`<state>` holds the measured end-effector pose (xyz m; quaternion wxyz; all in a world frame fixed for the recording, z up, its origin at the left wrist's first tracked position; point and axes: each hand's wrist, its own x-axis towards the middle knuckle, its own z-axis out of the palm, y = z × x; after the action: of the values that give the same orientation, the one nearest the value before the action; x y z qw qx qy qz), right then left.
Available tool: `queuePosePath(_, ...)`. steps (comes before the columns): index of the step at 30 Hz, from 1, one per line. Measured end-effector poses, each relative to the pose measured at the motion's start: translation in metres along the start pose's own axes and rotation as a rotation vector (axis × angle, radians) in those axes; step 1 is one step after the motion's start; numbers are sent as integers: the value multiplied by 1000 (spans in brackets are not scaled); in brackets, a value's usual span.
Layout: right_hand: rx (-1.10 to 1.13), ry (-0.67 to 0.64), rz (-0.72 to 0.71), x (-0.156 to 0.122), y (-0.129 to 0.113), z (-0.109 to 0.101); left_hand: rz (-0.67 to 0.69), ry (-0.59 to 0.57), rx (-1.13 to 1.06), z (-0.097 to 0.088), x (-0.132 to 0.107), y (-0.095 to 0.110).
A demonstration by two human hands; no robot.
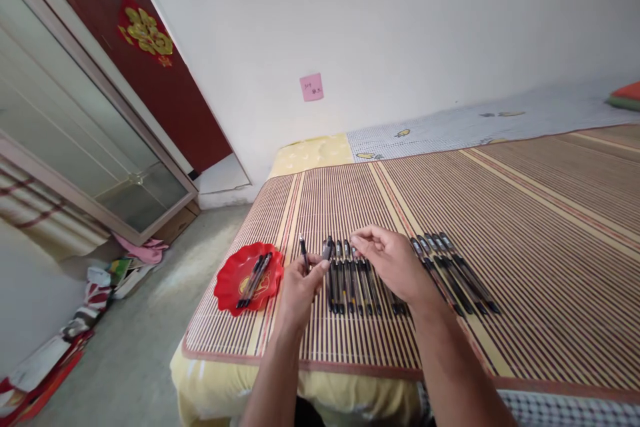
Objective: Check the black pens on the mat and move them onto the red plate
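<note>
My left hand (301, 283) is closed around an uncapped pen (303, 247), its tip pointing up. A dark cap-like piece (327, 248) shows at the left thumb and fingertip; whether it is held or belongs to a pen behind is unclear. My right hand (393, 260) hovers over the row of black-capped pens (351, 287), thumb and fingers pinched together; anything between them is hidden. That hand covers part of the row. More pens (463, 273) lie side by side to its right. On the left, a red scalloped plate (227, 280) carries a few pens (254, 283).
A striped bamboo mat (500, 213) covers the bed, with yellow bedding (210, 380) at its front edge. A pink note (312, 87) is stuck on the white wall. Floor, a glass-panelled door (100, 107) and piled items (75, 327) are at left.
</note>
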<state>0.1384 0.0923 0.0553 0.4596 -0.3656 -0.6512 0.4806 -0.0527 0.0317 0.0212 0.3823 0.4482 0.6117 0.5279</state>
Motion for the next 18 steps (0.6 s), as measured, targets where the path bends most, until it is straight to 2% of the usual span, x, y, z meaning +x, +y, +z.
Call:
queuePosePath(3, 43, -76, 19, -2, -3, 11, -21, -82, -275, 12, -20, 8)
queuePosePath(8, 71, -109, -31, -3, -5, 8, 6, -145, -235, 17, -31, 18)
queuePosePath(10, 115, -58, -46, -3, -6, 2, 40, -156, -196, 16, -33, 20)
queuePosePath(15, 262, 164, -82, -4, -14, -9, 46, -185, -111, 21, -38, 23)
queuePosePath(18, 280, 180, -109, -4, -17, -10, 47, -205, -93, 24, -39, 24)
